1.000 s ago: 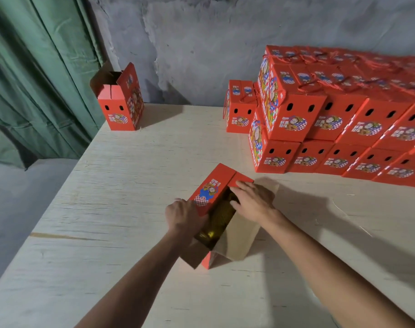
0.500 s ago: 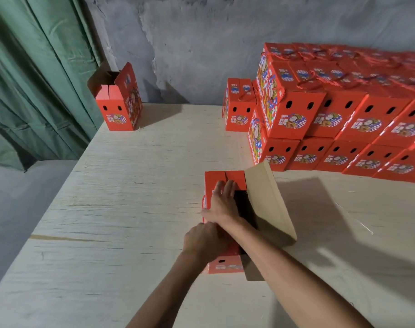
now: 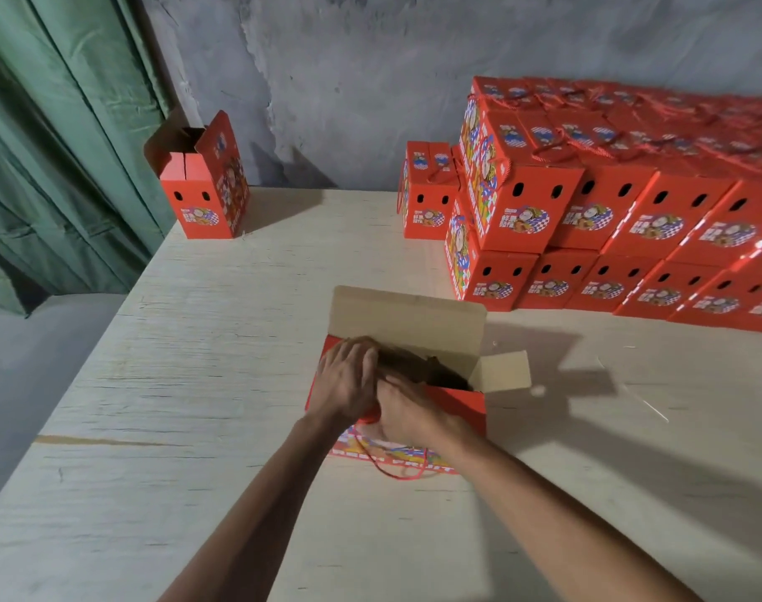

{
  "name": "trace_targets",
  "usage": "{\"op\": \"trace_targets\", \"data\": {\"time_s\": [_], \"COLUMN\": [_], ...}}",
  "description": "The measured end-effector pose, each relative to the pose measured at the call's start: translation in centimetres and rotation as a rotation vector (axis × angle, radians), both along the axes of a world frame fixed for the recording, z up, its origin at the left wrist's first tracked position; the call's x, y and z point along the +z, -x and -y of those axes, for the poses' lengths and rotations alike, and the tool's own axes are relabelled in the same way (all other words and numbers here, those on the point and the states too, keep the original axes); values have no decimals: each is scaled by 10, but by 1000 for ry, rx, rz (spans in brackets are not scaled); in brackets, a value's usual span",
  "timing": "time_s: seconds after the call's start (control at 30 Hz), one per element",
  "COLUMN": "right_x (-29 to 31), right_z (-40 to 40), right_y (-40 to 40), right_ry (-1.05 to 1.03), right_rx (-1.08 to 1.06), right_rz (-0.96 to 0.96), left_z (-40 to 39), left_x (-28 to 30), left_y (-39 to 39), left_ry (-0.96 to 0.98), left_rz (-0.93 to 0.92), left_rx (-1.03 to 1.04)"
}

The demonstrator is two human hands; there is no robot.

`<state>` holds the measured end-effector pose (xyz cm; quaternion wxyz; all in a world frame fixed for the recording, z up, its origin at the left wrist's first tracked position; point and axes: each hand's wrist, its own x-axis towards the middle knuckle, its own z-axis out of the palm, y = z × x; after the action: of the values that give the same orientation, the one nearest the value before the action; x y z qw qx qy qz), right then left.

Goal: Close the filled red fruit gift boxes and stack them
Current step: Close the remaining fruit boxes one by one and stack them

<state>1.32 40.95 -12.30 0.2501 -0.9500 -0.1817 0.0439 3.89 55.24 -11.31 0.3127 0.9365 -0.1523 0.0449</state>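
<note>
Both hands work the open red gift box [image 3: 453, 406]: left hand [image 3: 346, 384] presses a side flap flat, right hand [image 3: 407, 412] grips the near wall; best tuck both side flaps before lowering the tall lid flap [image 3: 407, 321]

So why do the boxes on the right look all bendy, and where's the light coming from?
Head view: the wide-angle lens bends the stacked red boxes near the right edge; shadows of the open box and the box at the far left corner fall rightward on the table, so the light comes from the left; no glare.

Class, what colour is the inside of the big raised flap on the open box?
Plain brown cardboard, in the head view.
</note>
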Motion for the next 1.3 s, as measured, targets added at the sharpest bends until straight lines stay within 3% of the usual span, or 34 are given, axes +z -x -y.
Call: {"op": "trace_targets", "data": {"time_s": [0.13, 0.23, 0.33, 0.4, 0.5, 0.67, 0.93, 1.07, 1.3], "right_x": [-1, -1, -1, 2, 9, 11, -16, -21, -16], "right_z": [11, 41, 81, 101, 113, 87, 83, 88, 87], "right_y": [18, 31, 34, 36, 38, 41, 20, 13, 21], "right_ry": [-96, -132, 118, 213, -122, -263, -150, -56, -242], "right_rx": [-65, -188, -504, -819, -1032, -781, -774, -737, -765], "right_rz": [67, 253, 544, 457, 242, 468, 327, 166, 380], "left_z": [1, 0, 6, 10, 13, 12, 14, 14, -12], "left_x": [-24, -31, -31, -31, -31, -36, -30, -25, -21], "left_y": [4, 5, 8, 7, 5, 5, 7, 4, -13], "left_ry": [-114, -221, -246, -239, -241, -244, -61, -17, 328], "left_rz": [-27, 1, 25, 12, -12, 19, 72, -22, -103], "left_rx": [15, 8, 58, 96, 118, 103, 168, 232, 326]}}
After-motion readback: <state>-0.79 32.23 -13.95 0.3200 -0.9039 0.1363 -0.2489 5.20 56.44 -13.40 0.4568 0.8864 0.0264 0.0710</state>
